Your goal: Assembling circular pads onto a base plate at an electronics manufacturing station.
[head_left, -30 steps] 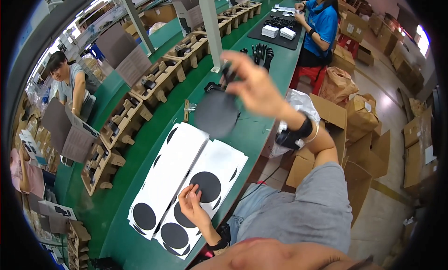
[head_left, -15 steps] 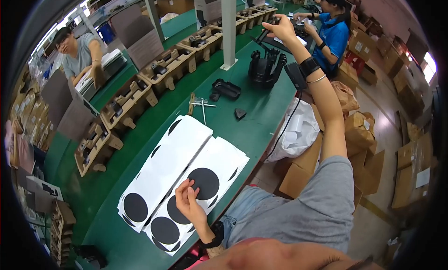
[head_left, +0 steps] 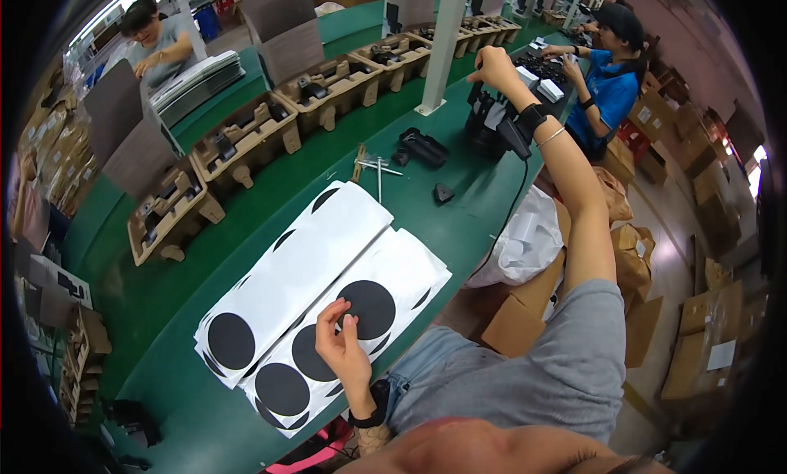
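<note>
Although the right hand (head_left: 498, 69) by the black parts (head_left: 479, 123) hides its grip, the left hand (head_left: 346, 355) has fingertips parted over a black disc (head_left: 374, 310) on white sheets (head_left: 416, 265); likely light and flexible, it suits edge-pinching.

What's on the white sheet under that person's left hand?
On the sheet are three large black discs and smaller dark shapes along its edges. The left hand partly covers two discs; whatever lies directly beneath it is hidden.
</note>
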The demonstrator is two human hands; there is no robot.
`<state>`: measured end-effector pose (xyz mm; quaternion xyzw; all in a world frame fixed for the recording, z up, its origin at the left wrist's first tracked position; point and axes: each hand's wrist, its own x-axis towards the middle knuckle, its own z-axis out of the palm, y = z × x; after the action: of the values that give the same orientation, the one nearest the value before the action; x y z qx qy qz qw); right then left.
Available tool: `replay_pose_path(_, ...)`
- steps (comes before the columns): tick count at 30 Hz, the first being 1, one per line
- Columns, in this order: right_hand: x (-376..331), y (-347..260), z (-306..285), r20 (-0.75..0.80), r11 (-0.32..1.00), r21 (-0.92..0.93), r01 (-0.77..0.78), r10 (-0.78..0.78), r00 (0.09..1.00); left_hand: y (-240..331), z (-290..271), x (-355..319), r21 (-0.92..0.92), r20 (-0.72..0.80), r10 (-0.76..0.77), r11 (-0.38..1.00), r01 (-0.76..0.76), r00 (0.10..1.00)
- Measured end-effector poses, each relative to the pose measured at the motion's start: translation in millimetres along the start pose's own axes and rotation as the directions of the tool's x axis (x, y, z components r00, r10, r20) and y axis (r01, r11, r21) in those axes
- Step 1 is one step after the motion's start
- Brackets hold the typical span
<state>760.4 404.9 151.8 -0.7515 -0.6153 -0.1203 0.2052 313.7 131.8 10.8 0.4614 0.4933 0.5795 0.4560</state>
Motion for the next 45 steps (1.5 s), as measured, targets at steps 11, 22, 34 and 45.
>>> replay_pose_path(11,-42.7,-19.3,-5.1,-0.278,0.984,-0.093,0.15,-0.17,0.946,-4.2,7.6,-6.9,-0.004,0.012,-0.006,1.0,0.007,1.0)
replay_pose_path(22,-156.4,-15.3,98.7,0.456,0.056,-0.877,0.477,-0.214,0.864,-2.4,3.5,-4.1,0.025,0.027,0.024,0.999,-0.025,0.999)
replay_pose_path(34,-134.1,-46.8,85.0,0.473,-0.085,-0.88,0.468,-0.069,0.878,2.2,10.3,-3.2,0.102,-0.01,0.078,0.992,-0.077,0.997)
replay_pose_path(45,-123.4,-12.3,97.5,0.511,-0.248,-0.855,0.455,-0.252,0.822,-2.5,12.9,-10.6,0.219,-0.017,0.168,0.963,-0.16,0.986)
